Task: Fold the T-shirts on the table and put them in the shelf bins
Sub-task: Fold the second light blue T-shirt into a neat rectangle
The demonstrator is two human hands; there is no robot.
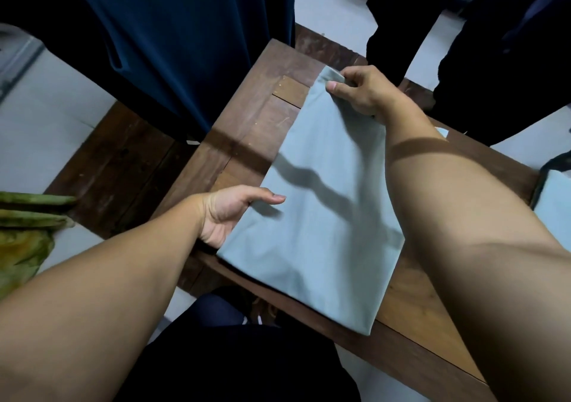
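A pale grey-blue T-shirt (324, 216) lies folded into a long flat panel on the dark wooden table (253, 117). My left hand (228, 213) holds its near left edge, thumb on top and fingers tucked under the cloth. My right hand (358, 91) pinches the far corner of the shirt between thumb and curled fingers. My right forearm crosses over the shirt's right side and hides part of it. Another pale garment (554, 213) shows at the table's right edge.
Dark blue hanging fabric (173, 40) fills the space beyond the table's left end. Black garments (482, 46) hang at the far right. Green cloth (24, 241) lies at the left edge. The floor (40, 98) is pale grey.
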